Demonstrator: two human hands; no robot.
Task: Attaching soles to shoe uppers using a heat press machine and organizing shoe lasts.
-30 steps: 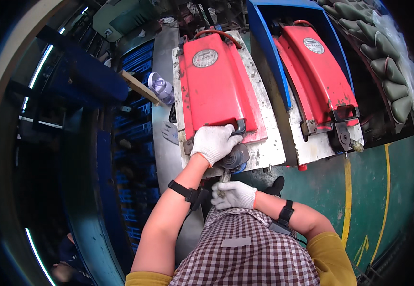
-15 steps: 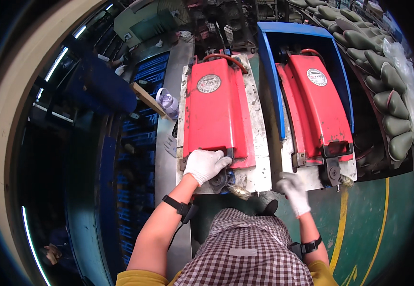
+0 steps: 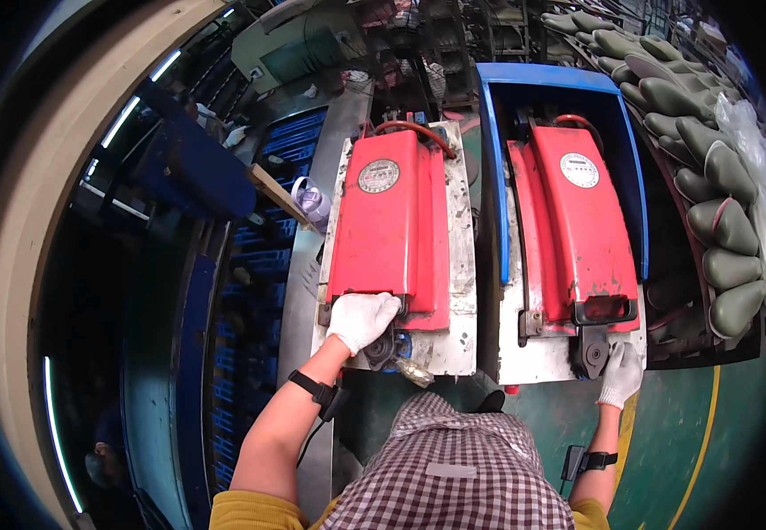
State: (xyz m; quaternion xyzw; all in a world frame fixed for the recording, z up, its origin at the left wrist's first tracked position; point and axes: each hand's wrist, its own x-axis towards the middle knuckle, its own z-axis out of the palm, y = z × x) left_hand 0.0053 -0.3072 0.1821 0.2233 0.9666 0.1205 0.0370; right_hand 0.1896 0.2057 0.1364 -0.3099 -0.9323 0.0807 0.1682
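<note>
A narrow gap parts the red machines (image 3: 372,238) — blue hood (image 3: 550,75) along its right.

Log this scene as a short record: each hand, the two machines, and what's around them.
Left hand: white-gloved, closed on the black handle of the left red machine cover
Right hand: white-gloved, beside the dark metal bracket below the right red machine cover; grip unclear
Frame: blue metal surround around the right cover
Far right: grey-green rounded pieces
Floor: green surface, yellow lines
</note>
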